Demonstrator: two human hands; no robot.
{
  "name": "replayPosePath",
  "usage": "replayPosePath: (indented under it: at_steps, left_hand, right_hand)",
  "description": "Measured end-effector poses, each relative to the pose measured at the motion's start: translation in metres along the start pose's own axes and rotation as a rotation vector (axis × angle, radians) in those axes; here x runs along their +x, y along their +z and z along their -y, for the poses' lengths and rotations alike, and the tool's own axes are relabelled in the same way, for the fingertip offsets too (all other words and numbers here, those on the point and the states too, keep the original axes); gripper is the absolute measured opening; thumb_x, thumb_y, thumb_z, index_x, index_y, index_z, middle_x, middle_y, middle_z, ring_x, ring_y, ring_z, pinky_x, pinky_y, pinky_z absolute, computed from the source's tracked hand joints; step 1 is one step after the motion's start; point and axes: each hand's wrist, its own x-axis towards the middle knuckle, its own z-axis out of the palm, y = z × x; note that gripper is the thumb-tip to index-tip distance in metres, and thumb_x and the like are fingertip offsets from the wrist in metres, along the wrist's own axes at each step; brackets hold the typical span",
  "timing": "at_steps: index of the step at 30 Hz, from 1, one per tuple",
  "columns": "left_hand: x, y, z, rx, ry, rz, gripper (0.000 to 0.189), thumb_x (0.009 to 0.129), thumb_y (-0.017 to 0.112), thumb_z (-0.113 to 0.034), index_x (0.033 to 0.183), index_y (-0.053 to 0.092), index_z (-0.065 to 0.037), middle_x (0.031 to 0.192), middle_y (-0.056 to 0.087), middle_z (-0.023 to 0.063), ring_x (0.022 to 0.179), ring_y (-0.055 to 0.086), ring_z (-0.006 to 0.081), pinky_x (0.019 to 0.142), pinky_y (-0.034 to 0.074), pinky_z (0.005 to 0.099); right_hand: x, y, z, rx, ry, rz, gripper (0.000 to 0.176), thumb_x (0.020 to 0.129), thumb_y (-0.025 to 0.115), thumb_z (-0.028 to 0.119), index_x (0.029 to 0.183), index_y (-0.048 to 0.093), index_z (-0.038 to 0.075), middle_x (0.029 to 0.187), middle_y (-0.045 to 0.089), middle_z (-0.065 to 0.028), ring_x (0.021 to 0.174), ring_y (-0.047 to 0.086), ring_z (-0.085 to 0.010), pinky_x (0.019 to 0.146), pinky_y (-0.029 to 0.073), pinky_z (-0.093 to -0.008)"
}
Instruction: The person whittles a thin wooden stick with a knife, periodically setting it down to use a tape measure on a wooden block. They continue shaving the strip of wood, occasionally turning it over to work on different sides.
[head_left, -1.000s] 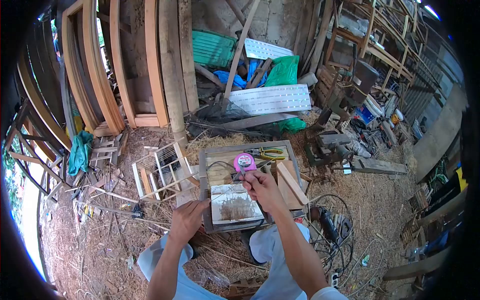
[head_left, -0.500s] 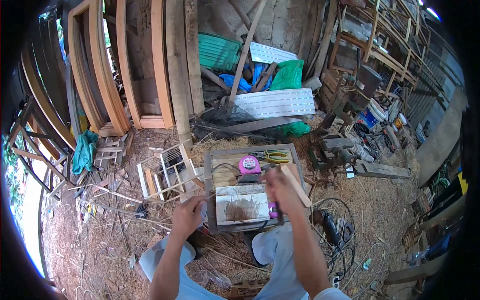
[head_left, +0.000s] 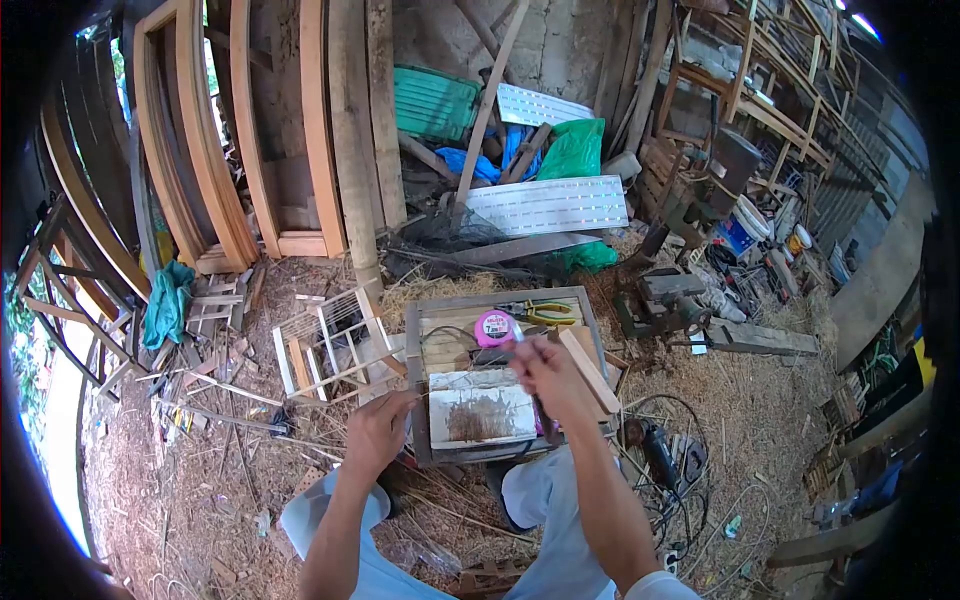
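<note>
My left hand (head_left: 376, 430) is closed in a pinch left of a white block (head_left: 485, 412) with a brown-stained face. A thin, wire-like piece seems to stick out from its fingertips, too fine to name. Above the block's right end, my right hand (head_left: 550, 378) is closed around a dark-handled tool (head_left: 546, 424), its handle hanging below the fist; its upper end is blurred. A pink tape measure (head_left: 494, 327) lies behind the block on the wooden stand (head_left: 416, 345). Beside the tape are yellow-handled pliers (head_left: 550, 312).
A light wooden strip (head_left: 588, 370) leans along the stand's right side. To the left stands a small slatted wooden frame (head_left: 335, 340). A corded power tool (head_left: 660, 455) lies on the shaving-covered floor at right, near a metal vise (head_left: 662, 300). Door frames (head_left: 318, 130) lean behind.
My right hand has shifted slightly left and turned, its tool moving with it. The left hand stays pinched in nearly the same place.
</note>
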Motion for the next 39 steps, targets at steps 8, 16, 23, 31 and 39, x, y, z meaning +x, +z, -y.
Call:
replayPosePath:
  at_steps: [8,16,23,31,39]
  left_hand:
    - [0.001,-0.004,0.007,0.072,0.093,-0.103,0.017,0.076,0.06,0.002,0.09,0.064,-0.007,0.083,0.066,0.0088,0.071,0.064,0.0283,0.058,0.051,0.0359]
    - [-0.015,-0.012,0.049,-0.151,-0.275,-0.203,0.008,0.088,0.055,-0.004,0.093,0.061,-0.002,0.075,0.063,0.0096,0.062,0.058,0.0175,0.058,0.046,0.0274]
    - [0.02,0.032,0.046,-0.905,-0.357,-0.264,0.02,0.094,0.054,-0.015,0.104,0.057,0.002,0.085,0.06,0.0058,0.079,0.059,0.0136,0.075,0.051,0.0282]
    - [0.027,0.025,0.052,-1.35,-0.403,-0.382,0.011,0.09,0.056,-0.007,0.099,0.059,-0.001,0.088,0.062,0.0056,0.081,0.061,0.0133,0.074,0.05,0.0294]
    - [0.013,-0.036,0.08,-1.248,-0.407,-0.68,0.011,0.091,0.054,-0.007,0.101,0.055,-0.004,0.086,0.061,0.0077,0.079,0.064,0.0204,0.07,0.054,0.0314]
  right_hand:
    - [0.007,0.003,-0.005,0.036,-0.001,-0.078,0.025,0.096,0.049,0.023,0.096,0.062,0.002,0.062,0.045,0.0058,0.05,0.036,-0.0032,0.044,0.029,-0.0191]
    - [0.003,-0.034,0.001,0.008,-0.047,-0.374,0.03,0.094,0.051,0.035,0.084,0.057,0.008,0.059,0.043,0.0062,0.047,0.033,-0.0023,0.041,0.024,-0.0192]
    - [0.007,0.062,-0.055,-0.516,-0.345,0.058,0.033,0.088,0.059,0.033,0.087,0.063,0.001,0.069,0.061,-0.01,0.064,0.054,-0.0141,0.061,0.043,-0.0297]
    - [0.002,0.036,-0.051,-0.613,-0.17,0.183,0.012,0.079,0.066,0.01,0.086,0.069,0.001,0.074,0.069,-0.0108,0.066,0.065,-0.0183,0.064,0.049,-0.0303]
    - [-0.01,0.015,-0.011,-0.965,-0.249,-0.049,0.01,0.072,0.072,0.009,0.078,0.07,0.001,0.073,0.068,-0.0121,0.066,0.065,-0.0242,0.062,0.048,-0.0336]
